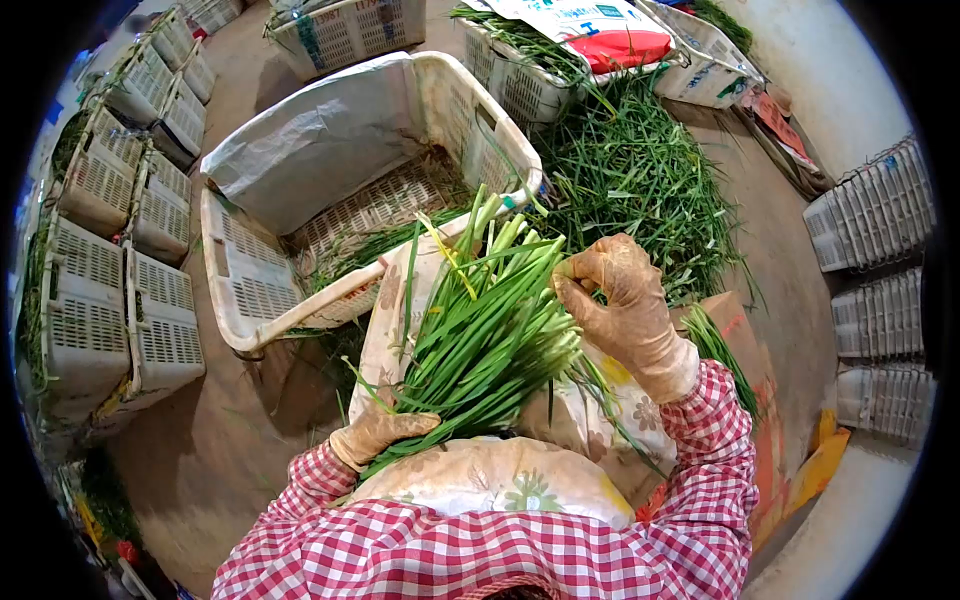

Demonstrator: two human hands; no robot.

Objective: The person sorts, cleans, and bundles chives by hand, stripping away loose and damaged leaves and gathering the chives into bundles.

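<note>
A bundle of long green stalks (490, 345) lies across a flowered apron (465, 475) on a seated person's lap, its top tips by the near right corner of a white plastic crate (238, 268). The left hand (388, 432) grips the leafy ends near the apron's left edge; the right hand (622, 300) curls beside the pale ends, its hold unclear.
</note>
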